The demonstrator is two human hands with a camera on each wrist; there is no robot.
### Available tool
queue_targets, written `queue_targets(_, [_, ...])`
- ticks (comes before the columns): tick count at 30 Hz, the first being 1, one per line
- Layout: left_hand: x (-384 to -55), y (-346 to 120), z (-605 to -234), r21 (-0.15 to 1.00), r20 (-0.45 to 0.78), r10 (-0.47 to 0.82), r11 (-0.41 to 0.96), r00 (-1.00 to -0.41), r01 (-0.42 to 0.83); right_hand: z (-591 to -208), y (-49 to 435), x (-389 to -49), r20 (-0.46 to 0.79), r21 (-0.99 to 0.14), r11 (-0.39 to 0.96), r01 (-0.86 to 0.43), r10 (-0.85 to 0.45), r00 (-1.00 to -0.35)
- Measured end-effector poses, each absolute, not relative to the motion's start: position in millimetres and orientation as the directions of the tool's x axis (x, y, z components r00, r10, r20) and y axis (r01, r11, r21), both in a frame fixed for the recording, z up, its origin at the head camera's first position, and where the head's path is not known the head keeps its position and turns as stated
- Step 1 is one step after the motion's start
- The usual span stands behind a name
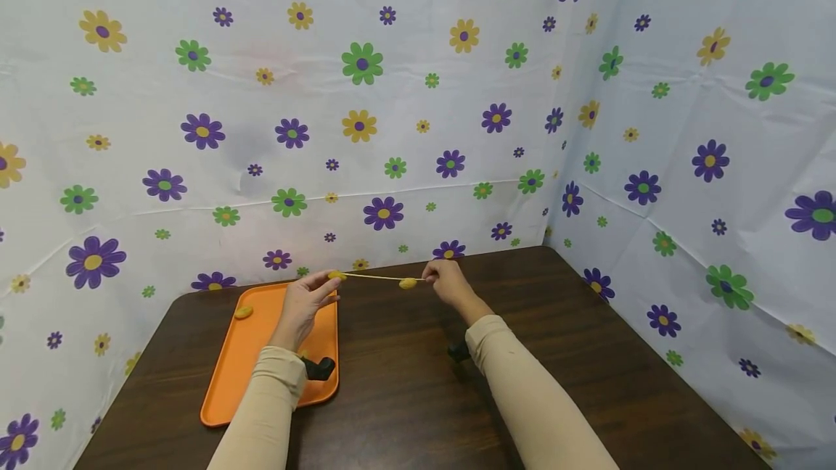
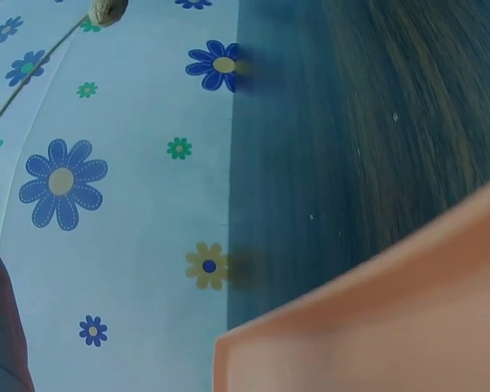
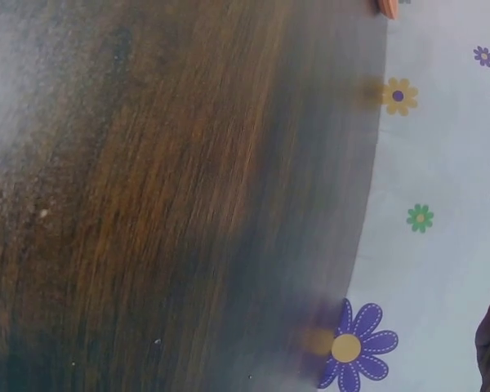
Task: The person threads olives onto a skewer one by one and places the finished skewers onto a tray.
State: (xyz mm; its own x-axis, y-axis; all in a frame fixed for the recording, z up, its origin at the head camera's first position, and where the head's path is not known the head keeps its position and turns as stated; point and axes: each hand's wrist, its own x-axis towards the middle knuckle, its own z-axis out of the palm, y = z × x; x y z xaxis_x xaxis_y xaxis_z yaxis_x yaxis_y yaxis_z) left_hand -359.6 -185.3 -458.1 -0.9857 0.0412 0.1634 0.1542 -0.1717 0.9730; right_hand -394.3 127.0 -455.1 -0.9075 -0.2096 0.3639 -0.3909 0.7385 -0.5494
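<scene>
Above the tray, my left hand (image 1: 303,307) pinches a yellow oval bead-like piece (image 1: 337,275) between thumb and fingers. A thin yellow string (image 1: 374,277) stretches from it, almost level, to my right hand (image 1: 451,284), whose fingertips pinch its other end. Close to the right fingertips, a second yellow oval piece (image 1: 408,283) hangs at the string; the left wrist view shows one textured oval piece (image 2: 108,10) with string at its top edge. Only slivers of each hand appear in the wrist views.
An orange tray (image 1: 225,390) lies on the dark wooden table (image 1: 405,383), under my left arm. On it is another yellow oval piece (image 1: 243,312); a further yellow bit is mostly hidden by the left wrist. A flower-patterned sheet (image 1: 405,93) borders the table behind and at right.
</scene>
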Motion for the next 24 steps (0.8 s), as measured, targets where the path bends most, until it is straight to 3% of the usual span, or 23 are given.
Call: queue_targets(24, [-360.4, -175.8, -460.6, 0.980, 0.156, 0.023, -0.130, -0.987, 0.152, -453.6, 122.7, -390.9, 0.364, -0.560, 0.726, -0.399, -0.217, -0.906])
